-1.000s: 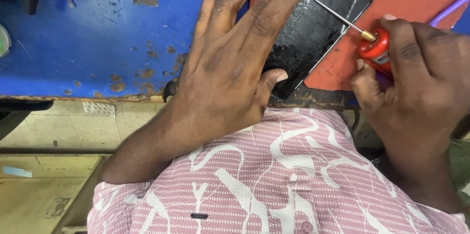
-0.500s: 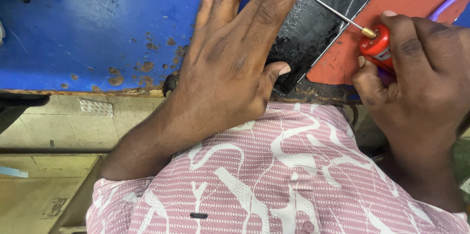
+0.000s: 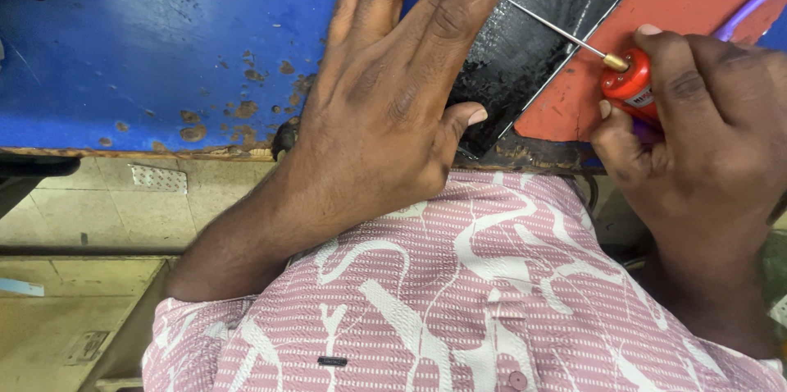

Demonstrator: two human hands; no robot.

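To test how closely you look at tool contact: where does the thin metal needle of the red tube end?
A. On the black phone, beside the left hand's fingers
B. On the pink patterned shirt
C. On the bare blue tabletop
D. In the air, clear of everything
A: the needle of the red tube in the right hand runs over the black phone to the left hand.

Over the last second my left hand (image 3: 385, 105) slid slightly up and right across the black phone (image 3: 537, 39), so my fingers covered more of its left edge. My right hand (image 3: 697, 138) shifted the red bottle (image 3: 630, 87) marginally right; its metal needle (image 3: 557, 31) remained over the glass.
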